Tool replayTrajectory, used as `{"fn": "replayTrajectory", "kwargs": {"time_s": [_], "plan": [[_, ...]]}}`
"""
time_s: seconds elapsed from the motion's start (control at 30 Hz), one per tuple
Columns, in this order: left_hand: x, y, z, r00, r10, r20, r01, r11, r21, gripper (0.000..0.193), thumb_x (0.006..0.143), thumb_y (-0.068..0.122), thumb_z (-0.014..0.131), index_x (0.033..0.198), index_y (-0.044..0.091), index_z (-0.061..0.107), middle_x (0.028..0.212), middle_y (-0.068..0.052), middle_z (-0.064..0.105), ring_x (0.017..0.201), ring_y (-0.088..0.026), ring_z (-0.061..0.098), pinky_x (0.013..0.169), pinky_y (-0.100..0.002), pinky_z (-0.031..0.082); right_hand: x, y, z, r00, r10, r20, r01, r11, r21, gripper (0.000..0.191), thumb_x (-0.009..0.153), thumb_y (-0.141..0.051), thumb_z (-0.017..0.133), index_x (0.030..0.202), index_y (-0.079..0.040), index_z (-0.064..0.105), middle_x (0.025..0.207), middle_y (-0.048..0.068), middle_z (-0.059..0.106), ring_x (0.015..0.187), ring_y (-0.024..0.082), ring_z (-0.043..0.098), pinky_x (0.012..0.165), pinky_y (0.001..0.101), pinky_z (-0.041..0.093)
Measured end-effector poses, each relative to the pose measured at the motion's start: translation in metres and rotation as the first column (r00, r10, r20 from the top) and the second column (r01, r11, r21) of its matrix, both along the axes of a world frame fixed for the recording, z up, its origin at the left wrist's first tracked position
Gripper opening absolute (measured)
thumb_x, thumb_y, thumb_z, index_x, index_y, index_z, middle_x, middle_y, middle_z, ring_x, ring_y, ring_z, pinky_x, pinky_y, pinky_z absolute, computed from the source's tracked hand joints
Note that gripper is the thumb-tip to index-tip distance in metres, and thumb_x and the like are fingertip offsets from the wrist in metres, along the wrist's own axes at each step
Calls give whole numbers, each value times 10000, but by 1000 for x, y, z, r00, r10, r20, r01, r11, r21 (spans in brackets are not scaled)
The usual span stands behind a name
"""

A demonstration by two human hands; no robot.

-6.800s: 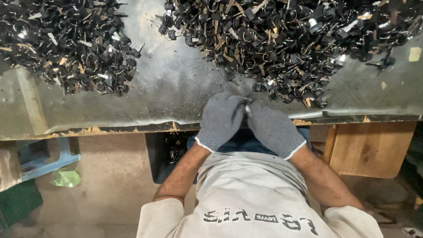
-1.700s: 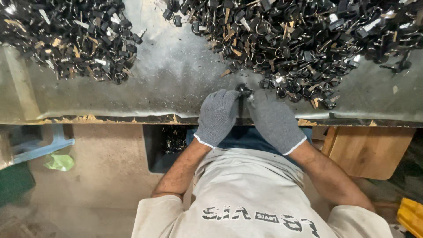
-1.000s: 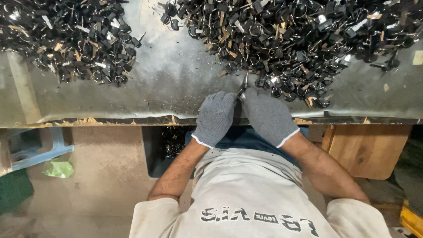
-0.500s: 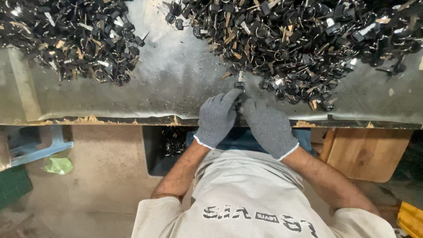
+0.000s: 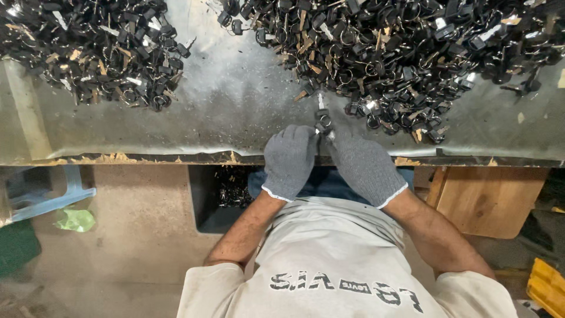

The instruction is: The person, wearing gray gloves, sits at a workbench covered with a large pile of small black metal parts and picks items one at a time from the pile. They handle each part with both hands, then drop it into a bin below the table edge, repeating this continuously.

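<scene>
Both hands wear grey knit gloves and meet at the front edge of a metal-topped table. My left hand and my right hand together pinch one small black key part with a metal ring, held just above the table. A large heap of black key parts and rings lies right behind the hands. A second heap sits at the far left.
Under the table edge a dark bin holds more black parts. A wooden box stands to the right, a blue stool and a green scrap to the left, a yellow crate at the lower right.
The hands have stayed at the table edge, working the small part between the fingertips. The part now sticks up a little higher between the gloves.
</scene>
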State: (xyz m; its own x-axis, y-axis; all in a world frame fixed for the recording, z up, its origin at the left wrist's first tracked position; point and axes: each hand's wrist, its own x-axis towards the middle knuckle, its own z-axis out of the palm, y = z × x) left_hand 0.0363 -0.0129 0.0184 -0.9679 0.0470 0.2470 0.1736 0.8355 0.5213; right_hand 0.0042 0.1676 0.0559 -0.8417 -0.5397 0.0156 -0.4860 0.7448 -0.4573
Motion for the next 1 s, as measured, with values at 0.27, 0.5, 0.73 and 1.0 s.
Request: {"fn": "replayTrajectory", "kwargs": {"time_s": [0.27,0.5,0.73,1.0], "plan": [[0,-5,-8,999,-45,-5,46,996,78,136,852,145,738,936,114,636,851,-97,651,749,-341,651,681,-476,511,0,-9,-1,989,25,147,-81,918,388,309,1023,-181,586,1263,12,552,958,206,692,705,320,735,554,420,591],[-3,-1,-5,997,-48,-64,52,996,72,132,869,137,757,935,117,645,843,-88,649,740,-324,653,659,-454,509,-4,-2,-8,1000,-9,-22,12,987,161,289,970,-218,625,1079,44,569,990,259,685,815,364,736,620,445,589],[-7,-31,16,977,109,-183,-92,991,100,97,926,123,750,991,148,683,929,-43,720,766,-226,690,666,-386,530,-5,5,-14,976,-79,203,57,992,113,365,999,-250,634,1217,36,575,971,250,688,822,394,709,655,485,578],[-65,-22,20,971,80,-223,-55,992,115,267,918,164,727,1160,77,655,1045,-120,702,923,-308,701,882,-476,532,4,-13,-9,998,-62,-23,65,975,213,570,965,-259,649,1414,70,526,1004,272,689,845,402,711,650,478,593]]}}
